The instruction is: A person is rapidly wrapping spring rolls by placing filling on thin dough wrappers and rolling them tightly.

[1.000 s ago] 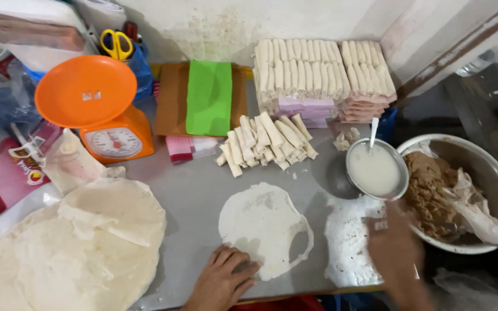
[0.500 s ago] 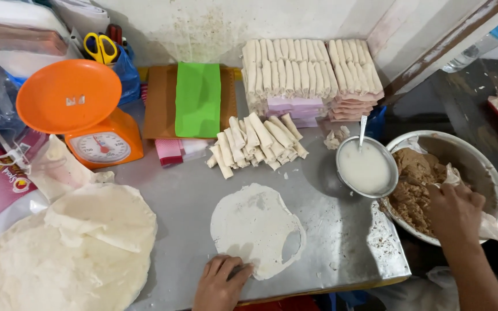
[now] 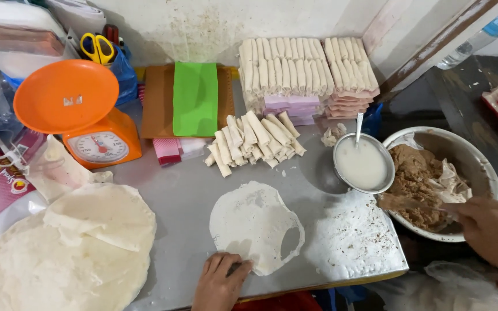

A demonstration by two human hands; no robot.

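A thin round white wrapper lies flat on the grey metal table. My left hand rests on its near edge, fingers curled down on it. My right hand grips a blurred utensil over the rim of a large metal bowl full of brown filling. Beside it stands a smaller bowl of white paste with a spoon in it.
A stack of round wrappers fills the near left. Loose rolled pieces lie mid-table, stacked trays of rolls behind. An orange scale, green sheet on a board and scissors sit at the back.
My right hand moved from the table's near right edge into the filling bowl and now holds a utensil there. The view shifted slightly. My left hand stayed on the wrapper's edge.
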